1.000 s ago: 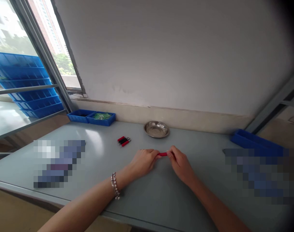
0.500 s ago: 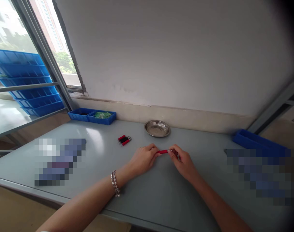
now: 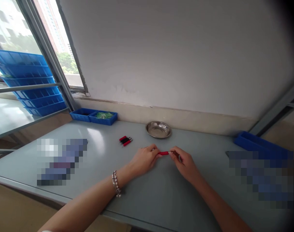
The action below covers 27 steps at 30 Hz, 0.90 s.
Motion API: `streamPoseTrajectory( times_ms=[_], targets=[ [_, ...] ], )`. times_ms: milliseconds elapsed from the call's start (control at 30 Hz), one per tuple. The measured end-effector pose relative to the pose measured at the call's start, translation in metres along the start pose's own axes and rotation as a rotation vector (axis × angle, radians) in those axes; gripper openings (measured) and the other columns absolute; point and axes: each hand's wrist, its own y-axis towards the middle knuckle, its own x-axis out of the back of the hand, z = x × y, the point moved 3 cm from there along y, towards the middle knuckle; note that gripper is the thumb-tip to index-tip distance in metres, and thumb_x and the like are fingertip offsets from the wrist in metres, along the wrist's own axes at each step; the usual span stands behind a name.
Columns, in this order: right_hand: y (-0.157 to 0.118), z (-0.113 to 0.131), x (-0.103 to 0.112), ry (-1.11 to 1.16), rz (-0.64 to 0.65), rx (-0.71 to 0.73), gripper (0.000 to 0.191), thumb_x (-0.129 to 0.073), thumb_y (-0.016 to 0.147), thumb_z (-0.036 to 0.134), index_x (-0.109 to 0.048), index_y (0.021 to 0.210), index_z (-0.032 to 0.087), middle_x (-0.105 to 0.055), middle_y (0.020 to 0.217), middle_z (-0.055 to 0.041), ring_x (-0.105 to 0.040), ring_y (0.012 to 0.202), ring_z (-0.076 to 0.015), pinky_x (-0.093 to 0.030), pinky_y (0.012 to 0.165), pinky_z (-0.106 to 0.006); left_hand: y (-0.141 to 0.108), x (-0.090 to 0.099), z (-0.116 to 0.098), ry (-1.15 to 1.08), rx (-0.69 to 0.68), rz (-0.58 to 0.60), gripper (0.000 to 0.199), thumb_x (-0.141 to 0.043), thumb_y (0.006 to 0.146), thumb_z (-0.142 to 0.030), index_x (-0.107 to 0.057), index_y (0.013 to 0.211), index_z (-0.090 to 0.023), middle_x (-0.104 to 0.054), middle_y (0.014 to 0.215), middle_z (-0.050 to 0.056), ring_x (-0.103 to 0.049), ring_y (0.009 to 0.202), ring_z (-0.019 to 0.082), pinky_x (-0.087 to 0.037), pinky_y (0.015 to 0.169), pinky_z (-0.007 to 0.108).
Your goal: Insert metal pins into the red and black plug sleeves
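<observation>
Right at the middle of the view, a short red cylindrical part (image 3: 164,153), gripped between both hands, held level just above the grey table top (image 3: 147,201). Left hand (image 3: 144,159): fingertips pinching the part's near end, no tight fist. Right hand (image 3: 184,164): thumb and forefinger closed on the far end, around a small metal tip. Beaded bracelet (image 3: 116,183) around the left wrist. Ahead, near the wall, a shallow steel dish (image 3: 158,130); to its left, a small bunch of red and black metal-tipped pieces (image 3: 125,140). Farther left, two blue plastic trays (image 3: 93,117), one with something green inside. By the window, a stack of blue trays (image 3: 28,83).
</observation>
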Motion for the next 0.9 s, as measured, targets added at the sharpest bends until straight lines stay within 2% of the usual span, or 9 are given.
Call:
streamPoseTrajectory(
  times_ms=[100,233,400,700,800,900],
  targets=[
    [-0.001,-0.004,-0.001,0.023,0.001,-0.026,0.022,-0.040,0.083,0.036,-0.054,0.086,0.020,-0.057,0.073,-0.0038,-0.050,0.063,-0.0147,-0.039,0.056,-0.026,0.001,0.000,0.001,-0.004,0.003,0.015,0.036,-0.025,0.092,-0.033,-0.056,0.089,-0.015,-0.059,0.081,0.006,-0.057,0.070,0.015,-0.042,0.059,0.025],
    [-0.002,-0.007,-0.006,0.182,0.037,-0.151,0.024,-0.045,0.080,0.041,-0.052,0.090,0.020,-0.059,0.067,-0.0016,-0.052,0.058,-0.0142,-0.040,0.052,-0.026,0.001,0.000,0.001,0.000,0.001,0.027,0.035,-0.026,0.092,-0.031,-0.056,0.090,-0.015,-0.059,0.077,0.006,-0.057,0.071,0.016,-0.042,0.060,0.025],
    [-0.002,-0.008,-0.010,0.437,0.015,-0.291,0.028,-0.053,0.074,0.047,-0.050,0.078,0.019,-0.062,0.059,-0.0018,-0.054,0.054,-0.0136,-0.044,0.055,-0.027,0.000,-0.002,0.000,0.015,-0.012,0.010,0.034,-0.027,0.092,-0.031,-0.057,0.090,-0.016,-0.060,0.076,0.005,-0.057,0.071,0.016,-0.041,0.060,0.025],
    [0.001,-0.008,-0.004,0.437,0.024,-0.243,0.029,-0.057,0.070,0.047,-0.053,0.072,0.019,-0.064,0.059,-0.0027,-0.057,0.055,-0.0144,-0.045,0.054,-0.028,0.002,0.002,0.002,-0.160,-0.037,0.065,0.033,-0.030,0.091,-0.029,-0.058,0.081,-0.014,-0.060,0.071,0.005,-0.055,0.063,0.013,-0.040,0.058,0.022],
    [0.004,-0.014,0.005,0.431,-0.003,-0.235,0.031,-0.060,0.067,0.048,-0.055,0.074,0.018,-0.066,0.062,-0.0041,-0.058,0.055,-0.0150,-0.047,0.055,-0.029,0.004,0.005,0.010,-0.212,-0.029,0.041,0.034,-0.032,0.091,-0.030,-0.058,0.075,-0.015,-0.061,0.068,0.003,-0.054,0.061,0.012,-0.040,0.060,0.021],
    [0.007,-0.022,0.018,0.429,-0.096,-0.264,0.032,-0.064,0.063,0.047,-0.057,0.075,0.017,-0.066,0.064,-0.0054,-0.059,0.056,-0.0154,-0.047,0.055,-0.029,0.005,0.011,0.025,-0.219,0.034,-0.030,0.034,-0.032,0.090,-0.031,-0.059,0.076,-0.015,-0.061,0.065,0.002,-0.053,0.059,0.012,-0.039,0.059,0.021]
  ],
)
